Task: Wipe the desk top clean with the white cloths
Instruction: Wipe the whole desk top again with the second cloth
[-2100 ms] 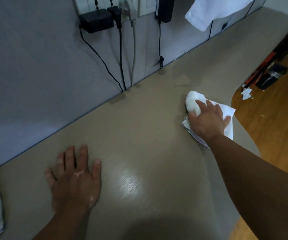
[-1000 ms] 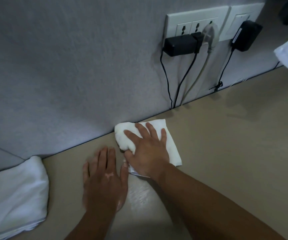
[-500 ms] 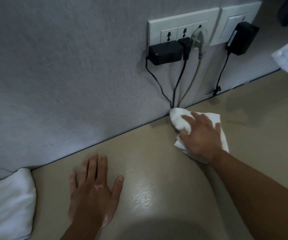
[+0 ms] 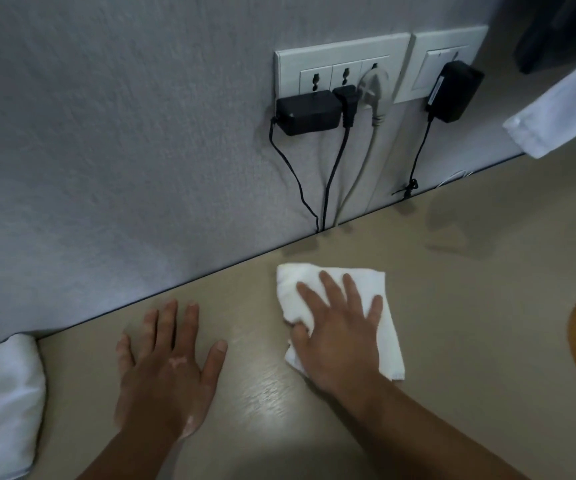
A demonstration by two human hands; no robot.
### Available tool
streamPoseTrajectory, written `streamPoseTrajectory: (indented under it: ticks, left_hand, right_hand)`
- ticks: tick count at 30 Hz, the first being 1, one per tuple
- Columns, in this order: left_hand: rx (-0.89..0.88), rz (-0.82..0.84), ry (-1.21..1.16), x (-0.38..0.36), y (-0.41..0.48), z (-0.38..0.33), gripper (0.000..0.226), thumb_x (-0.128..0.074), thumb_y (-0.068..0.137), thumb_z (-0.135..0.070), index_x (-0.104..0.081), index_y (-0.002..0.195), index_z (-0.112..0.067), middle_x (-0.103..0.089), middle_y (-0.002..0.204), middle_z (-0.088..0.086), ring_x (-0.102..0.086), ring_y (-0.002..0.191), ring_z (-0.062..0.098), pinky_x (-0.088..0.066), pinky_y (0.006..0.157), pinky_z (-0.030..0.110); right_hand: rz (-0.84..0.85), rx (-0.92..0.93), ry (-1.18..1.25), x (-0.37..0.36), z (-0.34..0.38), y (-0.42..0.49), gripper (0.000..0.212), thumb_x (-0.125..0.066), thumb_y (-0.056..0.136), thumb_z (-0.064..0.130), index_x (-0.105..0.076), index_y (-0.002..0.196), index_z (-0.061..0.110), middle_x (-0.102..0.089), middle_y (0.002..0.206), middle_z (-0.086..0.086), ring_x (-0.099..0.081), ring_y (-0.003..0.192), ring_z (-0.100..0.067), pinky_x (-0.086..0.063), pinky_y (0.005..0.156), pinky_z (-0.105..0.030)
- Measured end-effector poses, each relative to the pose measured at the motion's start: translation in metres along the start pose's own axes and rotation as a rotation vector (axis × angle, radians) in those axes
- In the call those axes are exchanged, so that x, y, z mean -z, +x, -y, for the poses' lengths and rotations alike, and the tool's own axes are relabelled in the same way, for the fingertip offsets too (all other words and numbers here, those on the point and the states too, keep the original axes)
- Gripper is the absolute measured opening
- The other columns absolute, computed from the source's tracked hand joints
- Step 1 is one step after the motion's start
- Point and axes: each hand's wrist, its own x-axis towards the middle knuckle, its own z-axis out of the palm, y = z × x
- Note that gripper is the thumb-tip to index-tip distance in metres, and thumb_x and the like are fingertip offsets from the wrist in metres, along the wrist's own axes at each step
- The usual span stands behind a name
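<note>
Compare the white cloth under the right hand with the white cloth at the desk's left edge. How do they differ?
The thin folded white cloth lies pressed under the right hand; the thick white cloth at the left edge lies untouched. The thin cloth is mostly flat; the thick cloth bulges like a cushion. Both are white and rest on the beige desk top.
</note>
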Motion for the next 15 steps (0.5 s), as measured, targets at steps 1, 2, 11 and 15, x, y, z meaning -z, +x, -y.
streamPoseTrajectory:
  ticks: [1, 2, 11, 15]
  left_hand:
    - [0.004, -0.007, -0.003, 0.001, 0.001, 0.0, 0.089, 0.013, 0.085, -0.076, -0.001, 0.164, -0.036, 0.0, 0.174, -0.003, 0.004, 0.159, 0.023, -0.004, 0.127, 0.055]
    - [0.009, -0.006, -0.007, 0.002, 0.001, -0.001, 0.091, 0.015, 0.084, -0.077, 0.0, 0.163, -0.036, 0.001, 0.174, -0.003, 0.005, 0.159, 0.023, -0.004, 0.127, 0.055]
    - [0.061, 0.076, -0.028, 0.008, 0.008, -0.013, 0.085, 0.024, 0.08, -0.074, 0.015, 0.159, -0.045, 0.014, 0.172, 0.0, 0.015, 0.159, 0.025, -0.001, 0.126, 0.061]
    - [0.014, 0.062, -0.04, 0.009, 0.023, -0.039, 0.076, 0.02, 0.086, -0.065, 0.009, 0.16, -0.046, 0.017, 0.171, 0.004, 0.012, 0.159, 0.029, -0.004, 0.124, 0.064]
  right_hand:
    - [-0.003, 0.058, -0.011, -0.002, -0.002, -0.009, 0.059, -0.038, 0.087, 0.055, -0.055, 0.142, 0.043, -0.049, 0.157, 0.002, -0.037, 0.15, -0.032, -0.024, 0.115, -0.073]
    - [0.015, 0.1, -0.012, 0.001, -0.006, -0.013, 0.058, -0.037, 0.087, 0.055, -0.054, 0.141, 0.044, -0.048, 0.157, 0.004, -0.036, 0.151, -0.031, -0.024, 0.116, -0.072]
    - [0.095, 0.05, 0.043, 0.027, -0.053, 0.035, 0.078, -0.013, 0.081, 0.066, -0.033, 0.154, 0.049, -0.024, 0.168, 0.012, -0.011, 0.157, -0.019, -0.003, 0.125, -0.062]
    - [0.035, -0.077, 0.095, 0.033, -0.086, 0.074, 0.072, -0.021, 0.086, 0.068, -0.035, 0.153, 0.047, -0.027, 0.168, 0.008, -0.015, 0.156, -0.021, -0.006, 0.124, -0.063]
